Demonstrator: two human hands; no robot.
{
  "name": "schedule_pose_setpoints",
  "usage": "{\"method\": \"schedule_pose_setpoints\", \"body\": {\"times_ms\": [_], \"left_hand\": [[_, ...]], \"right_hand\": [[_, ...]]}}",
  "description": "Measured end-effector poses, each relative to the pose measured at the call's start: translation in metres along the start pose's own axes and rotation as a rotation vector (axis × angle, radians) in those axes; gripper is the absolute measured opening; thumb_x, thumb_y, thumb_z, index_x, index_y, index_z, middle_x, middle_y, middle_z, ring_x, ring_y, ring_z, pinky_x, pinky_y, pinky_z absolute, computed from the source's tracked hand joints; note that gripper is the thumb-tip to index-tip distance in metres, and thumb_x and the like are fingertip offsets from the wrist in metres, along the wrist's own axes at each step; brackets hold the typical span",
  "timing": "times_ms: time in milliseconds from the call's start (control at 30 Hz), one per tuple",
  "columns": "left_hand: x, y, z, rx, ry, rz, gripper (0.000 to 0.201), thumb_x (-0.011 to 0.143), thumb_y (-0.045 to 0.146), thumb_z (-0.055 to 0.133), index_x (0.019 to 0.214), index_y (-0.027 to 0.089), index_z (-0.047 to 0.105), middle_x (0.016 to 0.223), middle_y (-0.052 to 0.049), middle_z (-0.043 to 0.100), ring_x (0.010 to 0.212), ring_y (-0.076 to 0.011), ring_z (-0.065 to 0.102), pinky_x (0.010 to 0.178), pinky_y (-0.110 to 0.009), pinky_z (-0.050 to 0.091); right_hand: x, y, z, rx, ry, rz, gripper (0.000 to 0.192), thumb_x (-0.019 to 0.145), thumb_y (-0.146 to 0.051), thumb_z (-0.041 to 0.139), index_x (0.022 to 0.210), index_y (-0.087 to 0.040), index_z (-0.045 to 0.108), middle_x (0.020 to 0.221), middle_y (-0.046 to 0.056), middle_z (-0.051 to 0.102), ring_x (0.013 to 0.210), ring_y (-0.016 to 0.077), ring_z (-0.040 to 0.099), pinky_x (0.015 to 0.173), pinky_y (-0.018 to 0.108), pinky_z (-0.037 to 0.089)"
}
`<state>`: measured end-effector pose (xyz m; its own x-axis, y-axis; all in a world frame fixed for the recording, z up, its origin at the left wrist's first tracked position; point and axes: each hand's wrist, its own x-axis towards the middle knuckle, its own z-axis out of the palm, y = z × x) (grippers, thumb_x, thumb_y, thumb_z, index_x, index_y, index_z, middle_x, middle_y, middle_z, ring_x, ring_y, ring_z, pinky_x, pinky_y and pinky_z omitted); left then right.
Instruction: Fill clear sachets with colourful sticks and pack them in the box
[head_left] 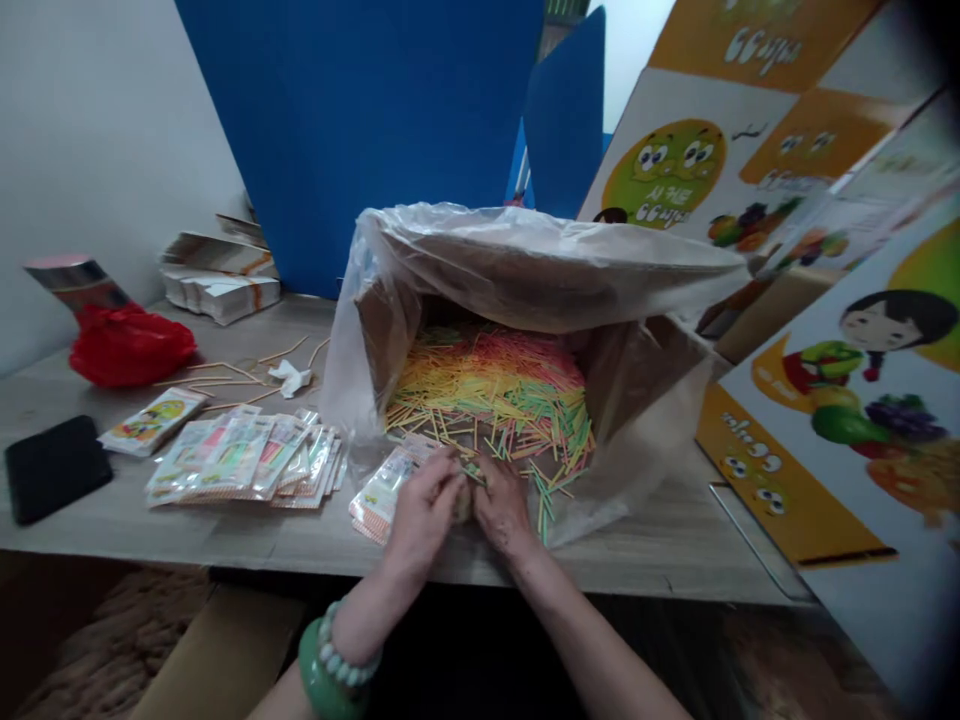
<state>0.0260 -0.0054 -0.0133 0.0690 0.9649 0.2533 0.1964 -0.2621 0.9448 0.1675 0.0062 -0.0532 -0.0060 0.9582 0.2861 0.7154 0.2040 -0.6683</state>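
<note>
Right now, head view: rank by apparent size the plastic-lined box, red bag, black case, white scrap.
1. Box, largest by far.
2. Red bag and black case: look alike, and the case lies nearer the camera, so unranked.
3. White scrap, smallest.

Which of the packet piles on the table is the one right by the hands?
The small stack of packets at the table's front edge, touching the left hand. The bigger fanned spread of packets and the single packet lie farther left.
</note>
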Motion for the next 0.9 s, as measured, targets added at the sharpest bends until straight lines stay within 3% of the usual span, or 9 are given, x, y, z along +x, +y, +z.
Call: {"method": "schedule_pose_setpoints", "body": {"times_ms": [67, 133, 267, 333, 500, 733, 800, 900], "left_hand": [[-0.001, 0.003, -0.014, -0.142, 0.079, -0.126, 0.013, 0.080, 0.030, 0.064, 0.083, 0.018, 0.069, 0.107, -0.009, 0.072, 0.104, -0.0253, 0.064, 0.093, -0.040, 0.050], [-0.005, 0.006, -0.024, -0.305, 0.066, -0.270, 0.023, 0.078, 0.039, 0.068, 0.087, 0.018, 0.069, 0.093, -0.006, 0.072, 0.086, -0.0208, 0.065, 0.079, -0.035, 0.054], [-0.019, 0.011, -0.031, -0.549, -0.003, -0.444, 0.033, 0.070, 0.035, 0.077, 0.097, 0.018, 0.067, 0.092, -0.003, 0.071, 0.074, -0.0156, 0.064, 0.064, -0.027, 0.053], [-0.027, 0.013, -0.030, -0.616, -0.017, -0.496, 0.037, 0.067, 0.028, 0.078, 0.101, 0.018, 0.066, 0.095, -0.004, 0.071, 0.075, -0.0159, 0.065, 0.062, -0.027, 0.053], [-0.037, 0.016, -0.027, -0.679, -0.008, -0.516, 0.039, 0.066, 0.022, 0.079, 0.102, 0.016, 0.065, 0.096, -0.006, 0.073, 0.077, -0.0180, 0.068, 0.069, -0.031, 0.057], [-0.038, 0.013, -0.018, -0.710, -0.138, -0.689, 0.035, 0.064, 0.028, 0.083, 0.092, 0.013, 0.069, 0.081, -0.008, 0.073, 0.069, -0.0208, 0.068, 0.067, -0.036, 0.058], [-0.036, 0.010, -0.015, -0.675, -0.114, -0.694, 0.033, 0.062, 0.029, 0.083, 0.086, 0.012, 0.069, 0.074, -0.006, 0.071, 0.064, -0.0185, 0.065, 0.065, -0.035, 0.056], [-0.033, 0.007, -0.010, -0.580, -0.075, -0.598, 0.031, 0.058, 0.032, 0.083, 0.078, 0.012, 0.070, 0.069, -0.003, 0.067, 0.060, -0.0143, 0.059, 0.062, -0.029, 0.051]], "right_hand": [[0.000, -0.002, -0.006, 0.136, 0.012, 0.140, 0.018, 0.087, -0.028, 0.046, 0.091, -0.021, 0.061, 0.085, 0.004, 0.069, 0.083, 0.0210, 0.062, 0.079, 0.032, 0.046], [0.001, -0.002, -0.011, 0.277, 0.005, 0.210, 0.017, 0.085, -0.031, 0.046, 0.091, -0.021, 0.059, 0.085, 0.002, 0.068, 0.081, 0.0197, 0.061, 0.075, 0.029, 0.047], [0.001, 0.000, -0.017, 0.282, -0.017, 0.145, 0.027, 0.081, -0.029, 0.049, 0.105, -0.021, 0.058, 0.108, 0.003, 0.068, 0.100, 0.0202, 0.060, 0.088, 0.030, 0.045], [0.000, 0.000, -0.017, 0.236, -0.046, 0.115, 0.025, 0.082, -0.028, 0.046, 0.102, -0.021, 0.059, 0.106, 0.004, 0.068, 0.098, 0.0198, 0.060, 0.088, 0.030, 0.044], [-0.004, 0.000, -0.014, 0.190, 0.002, 0.093, 0.023, 0.090, -0.033, 0.038, 0.094, -0.021, 0.057, 0.088, 0.003, 0.067, 0.085, 0.0187, 0.061, 0.080, 0.029, 0.045], [-0.009, 0.006, -0.012, 0.044, -0.173, -0.082, 0.023, 0.088, -0.022, 0.040, 0.104, -0.021, 0.057, 0.103, 0.006, 0.067, 0.099, 0.0206, 0.060, 0.088, 0.031, 0.045], [-0.011, 0.007, -0.016, -0.007, -0.183, -0.053, 0.022, 0.089, -0.021, 0.038, 0.100, -0.021, 0.057, 0.099, 0.007, 0.068, 0.096, 0.0214, 0.061, 0.087, 0.032, 0.046], [-0.009, 0.004, -0.025, 0.112, -0.044, 0.077, 0.015, 0.091, -0.026, 0.040, 0.092, -0.022, 0.055, 0.085, 0.005, 0.068, 0.084, 0.0205, 0.063, 0.081, 0.032, 0.047]]}}
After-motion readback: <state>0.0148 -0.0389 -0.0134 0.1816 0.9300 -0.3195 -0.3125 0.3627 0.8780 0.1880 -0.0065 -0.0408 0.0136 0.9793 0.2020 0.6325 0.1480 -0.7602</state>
